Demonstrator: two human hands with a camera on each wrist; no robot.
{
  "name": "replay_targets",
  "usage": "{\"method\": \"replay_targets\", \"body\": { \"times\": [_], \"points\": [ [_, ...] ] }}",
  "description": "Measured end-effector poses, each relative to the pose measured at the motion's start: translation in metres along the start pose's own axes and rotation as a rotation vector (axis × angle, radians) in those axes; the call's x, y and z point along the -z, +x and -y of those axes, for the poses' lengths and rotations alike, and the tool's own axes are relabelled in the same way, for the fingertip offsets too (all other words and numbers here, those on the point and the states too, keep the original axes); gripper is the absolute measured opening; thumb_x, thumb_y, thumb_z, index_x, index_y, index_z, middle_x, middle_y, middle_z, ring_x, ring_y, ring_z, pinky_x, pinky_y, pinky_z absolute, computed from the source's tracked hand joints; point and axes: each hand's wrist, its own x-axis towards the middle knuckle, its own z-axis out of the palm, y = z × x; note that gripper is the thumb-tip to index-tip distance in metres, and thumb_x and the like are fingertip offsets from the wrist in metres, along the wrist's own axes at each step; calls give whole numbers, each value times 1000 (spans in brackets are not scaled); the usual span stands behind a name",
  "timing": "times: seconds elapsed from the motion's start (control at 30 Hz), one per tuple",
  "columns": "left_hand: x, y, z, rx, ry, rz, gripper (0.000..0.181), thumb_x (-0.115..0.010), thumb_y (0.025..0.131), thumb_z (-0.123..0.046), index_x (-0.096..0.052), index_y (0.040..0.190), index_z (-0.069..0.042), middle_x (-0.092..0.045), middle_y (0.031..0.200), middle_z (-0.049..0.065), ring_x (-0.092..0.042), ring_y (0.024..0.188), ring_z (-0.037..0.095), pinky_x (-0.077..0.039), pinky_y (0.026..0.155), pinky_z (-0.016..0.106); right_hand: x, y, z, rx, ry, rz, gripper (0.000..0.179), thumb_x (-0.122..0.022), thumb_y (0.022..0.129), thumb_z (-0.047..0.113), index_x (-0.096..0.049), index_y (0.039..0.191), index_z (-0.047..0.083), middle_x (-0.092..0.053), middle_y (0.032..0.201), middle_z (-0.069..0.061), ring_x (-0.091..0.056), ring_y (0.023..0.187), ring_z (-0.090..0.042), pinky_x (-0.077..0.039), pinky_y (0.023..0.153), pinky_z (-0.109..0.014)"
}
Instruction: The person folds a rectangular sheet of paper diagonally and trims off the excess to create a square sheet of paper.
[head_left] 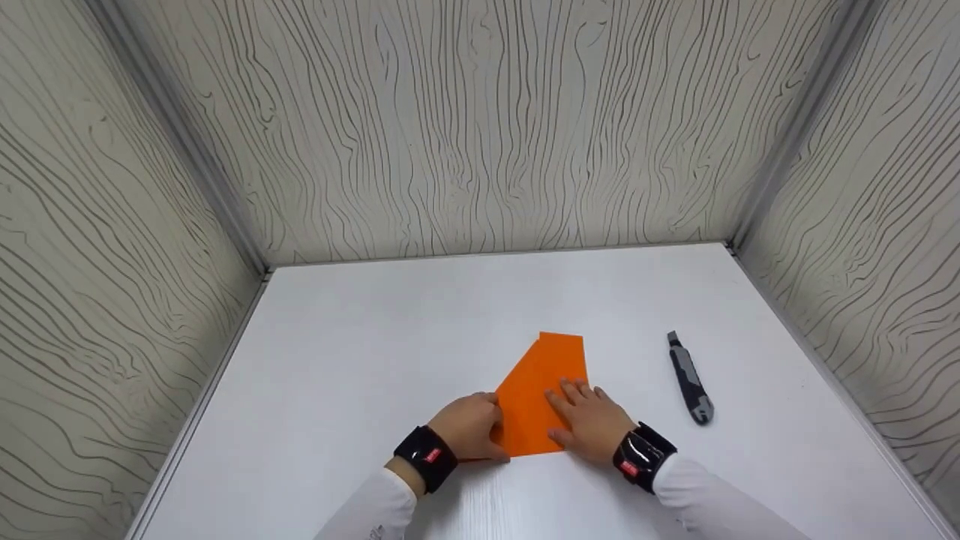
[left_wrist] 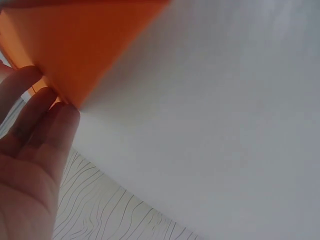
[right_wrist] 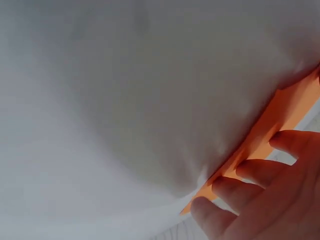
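A sheet of orange paper [head_left: 534,401], folded over, lies on the table near its front edge. At its left side my left hand [head_left: 469,426] pinches a raised, folded part, the thumb near the lower corner. In the left wrist view a slanted flap of the paper [left_wrist: 85,45] stands up off the table, the left hand's fingers [left_wrist: 60,125] against its edge. My right hand [head_left: 596,424] lies spread over the paper's right edge and presses it down. The right wrist view has its fingertips [right_wrist: 250,170] along the orange edge [right_wrist: 265,120].
A black and grey utility knife [head_left: 690,379] lies to the right of the paper, beyond my right hand. The white table [head_left: 360,322] is bounded by wood-grain patterned panels [head_left: 465,127] at the back and both sides, with grey metal posts at the corners.
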Motion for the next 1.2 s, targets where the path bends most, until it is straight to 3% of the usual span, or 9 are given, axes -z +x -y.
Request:
{"method": "replay_targets", "body": {
  "times": [0.37, 0.6, 0.83, 1.1, 1.2],
  "points": [
    [7, -3, -4, 17, 19, 20, 39, -95, 81, -47, -80, 99, -16, -59, 93, -6, -49, 82, 10, -47, 76, 21, 8, -12, -32, -31, 68, 15, 69, -72, 104, 42, -54, 157, 2, -46, 164, -33, -45, 152, -55, -39, 122, -69],
    [10, -4, -2, 25, -25, 30, 31, -90, 86, -43, -77, 94, -16, -57, 91, -6, -49, 82, 10, -43, 72, 22, 14, -24, -55, -59, 100, 43, 72, -72, 103, 44, -53, 158, 1, -43, 165, -35, -41, 153, -58, -37, 124, -69],
    [12, -6, 1, 35, -63, 39, 18, -80, 94, -32, -75, 91, -16, -60, 94, -4, -52, 84, 12, -46, 78, 24, 19, -34, -66, -80, 105, 53, 72, -77, 99, 42, -57, 155, 2, -46, 164, -33, -45, 151, -56, -39, 122, -67],
    [7, -1, 2, -33, 26, -63, 14, -73, 97, -16, -75, 83, -14, -56, 78, -4, -47, 69, 11, -42, 69, 22, 34, -35, -52, -34, 68, 0, 61, -82, 97, 34, -65, 142, -4, -60, 149, -33, -59, 138, -51, -47, 117, -64],
    [6, 0, 3, -43, 69, -121, 11, -75, 97, -15, -78, 86, -14, -60, 78, -4, -48, 68, 11, -45, 68, 21, 35, -30, -46, -53, 111, -34, 53, -80, 99, 31, -68, 138, -2, -64, 145, -28, -63, 133, -46, -50, 115, -61]
  ]
}}
